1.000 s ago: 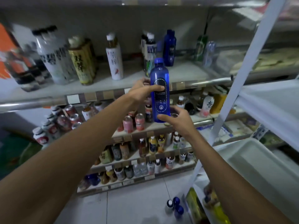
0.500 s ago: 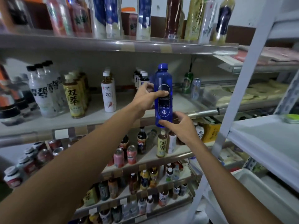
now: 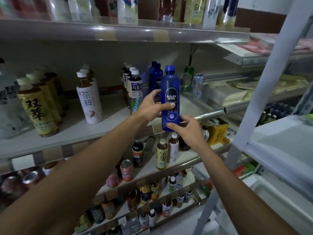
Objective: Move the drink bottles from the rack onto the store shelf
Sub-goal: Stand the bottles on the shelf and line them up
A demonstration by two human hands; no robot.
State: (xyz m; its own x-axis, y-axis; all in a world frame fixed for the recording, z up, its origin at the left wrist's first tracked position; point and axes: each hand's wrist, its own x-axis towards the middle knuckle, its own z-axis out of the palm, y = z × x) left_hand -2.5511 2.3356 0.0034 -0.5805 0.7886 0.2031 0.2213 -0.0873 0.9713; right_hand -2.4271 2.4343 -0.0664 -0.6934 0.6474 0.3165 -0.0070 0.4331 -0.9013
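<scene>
A blue Bolsa Soda bottle (image 3: 170,89) stands upright in the air in front of the store shelf (image 3: 108,119), its base level with the shelf's front edge. My left hand (image 3: 152,107) grips its middle from the left, thumb across the label. My right hand (image 3: 184,128) holds its base from the right and below. Two more blue bottles (image 3: 155,77) of the same kind stand at the back of that shelf, just behind the held one. The white rack (image 3: 274,68) rises at the right, its post close to my right arm.
On the same shelf stand dark tea bottles (image 3: 134,83), a white tea bottle (image 3: 89,102), yellow-labelled bottles (image 3: 37,107) and two cans (image 3: 188,78). Shelves above and below are filled with several drinks. A white rack tray (image 3: 284,141) juts out at the right.
The view has tilted upward and the blue bottle has been lifted toward the middle shelf. Both hands keep the same hold on it.
</scene>
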